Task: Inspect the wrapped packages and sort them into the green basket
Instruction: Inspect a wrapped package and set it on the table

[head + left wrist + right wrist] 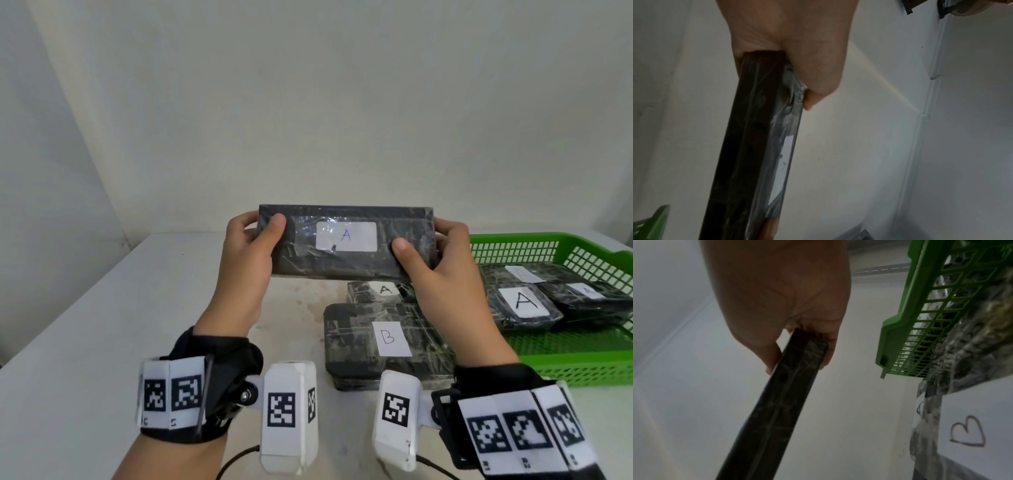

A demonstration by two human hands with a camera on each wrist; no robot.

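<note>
A long black package wrapped in clear film, its white label marked A facing me, is held up above the table. My left hand grips its left end, thumb on the front and fingers behind; my right hand grips the right end the same way. The wrist views show the package edge-on between thumb and fingers. The green basket sits at the right and holds three packages labelled A. On the table lie a package labelled B and a smaller one labelled A.
The white table reaches to a plain wall at the back. The basket's green mesh wall is close to my right hand. Bare table lies to the left of the packages.
</note>
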